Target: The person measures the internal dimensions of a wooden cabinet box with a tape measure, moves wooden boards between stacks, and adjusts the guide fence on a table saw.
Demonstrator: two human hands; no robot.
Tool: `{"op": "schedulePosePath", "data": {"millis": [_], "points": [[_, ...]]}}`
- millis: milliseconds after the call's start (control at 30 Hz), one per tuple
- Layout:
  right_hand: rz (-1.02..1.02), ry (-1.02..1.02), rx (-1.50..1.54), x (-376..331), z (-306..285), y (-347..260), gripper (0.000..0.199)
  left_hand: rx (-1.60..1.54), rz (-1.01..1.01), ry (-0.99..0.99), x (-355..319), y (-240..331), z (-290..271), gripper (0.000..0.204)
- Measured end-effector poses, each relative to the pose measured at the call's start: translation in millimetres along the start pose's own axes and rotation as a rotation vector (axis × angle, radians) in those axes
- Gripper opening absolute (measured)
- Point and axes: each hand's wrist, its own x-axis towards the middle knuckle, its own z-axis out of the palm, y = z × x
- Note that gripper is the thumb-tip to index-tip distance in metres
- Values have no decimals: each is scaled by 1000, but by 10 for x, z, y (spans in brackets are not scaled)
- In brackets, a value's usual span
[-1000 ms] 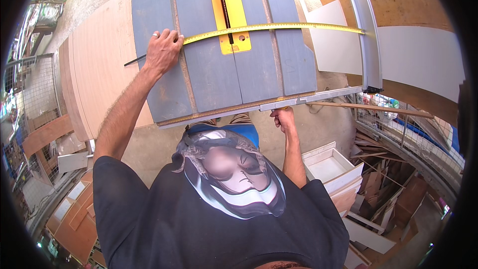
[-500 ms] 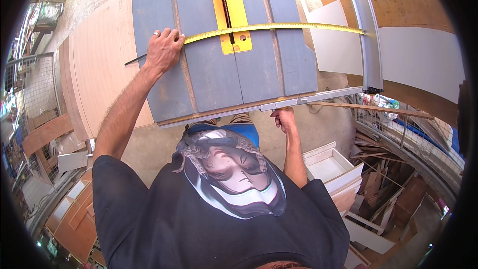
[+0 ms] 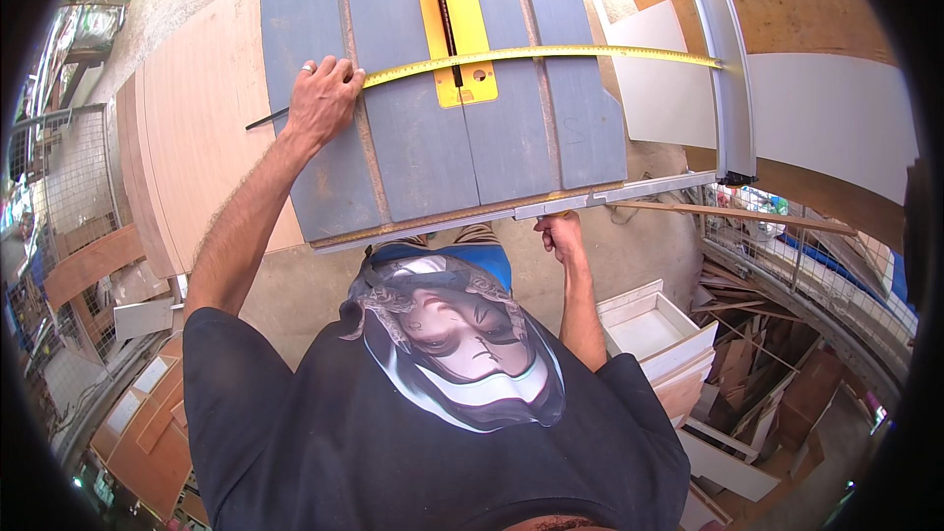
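Note:
A yellow tape measure (image 3: 580, 51) stretches across the grey table saw top (image 3: 413, 152), over the yellow insert plate (image 3: 480, 29) with its dark blade slot. My left hand (image 3: 324, 103) is closed around the near-left end of the tape. A thin dark stick, perhaps a pencil (image 3: 265, 121), pokes out beside that hand. At the other end, the blade meets the long metal fence (image 3: 723, 69) on the right. Below the front rail (image 3: 565, 205), my right hand (image 3: 560, 236) is curled into a fist touching its underside; whatever it grips there is hidden.
Pale plywood (image 3: 202, 128) lies left of the saw top. White panels (image 3: 826, 113) rest on brown board at right. A white drawer-like box (image 3: 654, 324) and piled wood scraps (image 3: 757, 364) stand at lower right, beside a wire mesh fence (image 3: 836, 265).

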Motion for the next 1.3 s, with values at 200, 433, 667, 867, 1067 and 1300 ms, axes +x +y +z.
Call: {"op": "schedulePosePath", "data": {"millis": [200, 433, 667, 867, 1067, 1300], "points": [[3, 3, 4, 0, -1, 3, 13, 9, 11, 14, -1, 0, -17, 29], [5, -4, -9, 1, -13, 0, 13, 2, 6, 9, 0, -5, -3, 29], [2, -17, 11, -2, -18, -5, 13, -4, 12, 5, 10, 2, -45, 29], [4, -16, -7, -7, -20, -20, 7, 2, 13, 18, 0, 5, -42, 28], [21, -13, -13, -8, -20, -14, 13, -5, 2, -3, 2, 6, -37, 25], [17, -14, -1, 18, -29, 12, 13, 9, 4, 17, 11, 18, -62, 19]]}}
